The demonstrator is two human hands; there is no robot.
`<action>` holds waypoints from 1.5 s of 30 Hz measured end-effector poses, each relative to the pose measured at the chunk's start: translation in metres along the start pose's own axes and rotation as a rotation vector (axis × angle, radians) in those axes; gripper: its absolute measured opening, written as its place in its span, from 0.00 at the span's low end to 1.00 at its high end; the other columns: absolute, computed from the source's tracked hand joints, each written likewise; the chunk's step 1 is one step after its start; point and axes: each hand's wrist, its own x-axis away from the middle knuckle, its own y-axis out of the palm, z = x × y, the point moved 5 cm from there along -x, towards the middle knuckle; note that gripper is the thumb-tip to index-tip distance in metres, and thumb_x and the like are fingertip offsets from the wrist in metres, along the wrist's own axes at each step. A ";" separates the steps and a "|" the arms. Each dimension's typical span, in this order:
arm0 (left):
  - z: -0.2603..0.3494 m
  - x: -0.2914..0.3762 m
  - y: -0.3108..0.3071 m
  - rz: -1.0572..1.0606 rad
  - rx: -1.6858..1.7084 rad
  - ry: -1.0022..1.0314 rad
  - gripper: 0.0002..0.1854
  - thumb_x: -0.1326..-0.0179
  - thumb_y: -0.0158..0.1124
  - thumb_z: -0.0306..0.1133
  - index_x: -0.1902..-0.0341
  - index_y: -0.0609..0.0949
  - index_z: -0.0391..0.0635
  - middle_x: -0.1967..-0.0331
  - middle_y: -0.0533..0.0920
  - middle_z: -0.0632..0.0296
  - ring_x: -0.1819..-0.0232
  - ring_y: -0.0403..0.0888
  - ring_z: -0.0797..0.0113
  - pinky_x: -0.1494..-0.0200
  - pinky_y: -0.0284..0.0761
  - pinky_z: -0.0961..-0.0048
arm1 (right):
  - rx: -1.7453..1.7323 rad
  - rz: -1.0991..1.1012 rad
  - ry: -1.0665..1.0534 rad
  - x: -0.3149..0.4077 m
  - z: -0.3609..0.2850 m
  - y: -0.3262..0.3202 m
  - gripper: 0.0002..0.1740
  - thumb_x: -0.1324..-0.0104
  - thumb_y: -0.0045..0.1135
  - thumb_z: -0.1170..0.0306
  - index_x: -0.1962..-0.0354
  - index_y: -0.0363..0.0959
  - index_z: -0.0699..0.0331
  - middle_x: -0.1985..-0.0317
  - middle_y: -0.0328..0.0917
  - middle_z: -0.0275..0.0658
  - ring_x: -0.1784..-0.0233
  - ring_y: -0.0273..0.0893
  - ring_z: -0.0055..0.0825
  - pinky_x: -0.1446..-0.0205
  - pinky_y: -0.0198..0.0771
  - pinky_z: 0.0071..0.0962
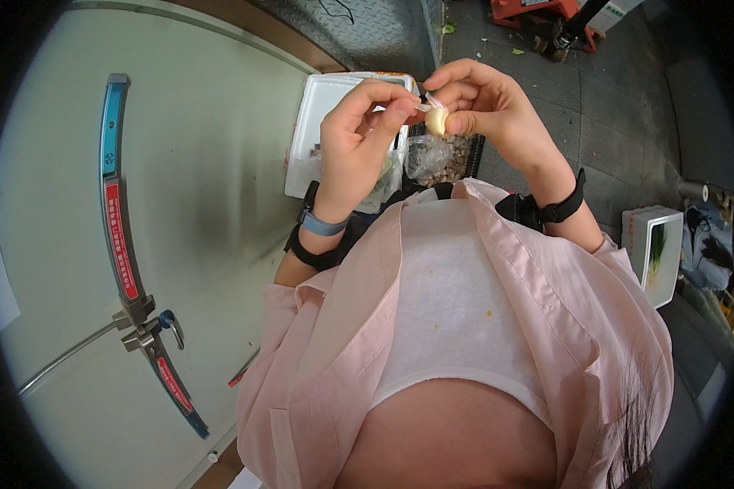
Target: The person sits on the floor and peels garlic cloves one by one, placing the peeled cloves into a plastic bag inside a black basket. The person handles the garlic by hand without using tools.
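A pale garlic clove (436,121) with a loose strip of thin skin at its top is pinched between the thumb and fingers of my right hand (492,113). Close on its left, my left hand (364,131) pinches the whitish skin (423,107) between thumb and forefinger. Below the hands lies a clear plastic bag (428,157), beside a dark crate (463,160) of small, light brown pieces that I cannot name for sure. A white foam box (303,137) stands behind my left hand, with plastic bags partly hidden at its lower side.
At the left is a large pale door (220,153) with a metal latch handle (136,308). A red pallet jack (550,15) stands on the grey tiled floor (611,116) at the top right. A foam box (633,244) holding green stalks (657,244) is at the right.
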 end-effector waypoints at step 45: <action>0.021 -0.001 0.003 -0.040 -0.501 0.440 0.10 0.58 0.71 0.20 0.70 0.81 0.44 0.70 0.78 0.63 0.64 0.74 0.65 0.60 0.70 0.71 | 0.011 0.085 -0.011 0.014 0.001 0.008 0.12 0.41 0.61 0.75 0.59 0.74 0.70 0.68 0.81 0.38 0.67 0.78 0.18 0.61 0.74 0.19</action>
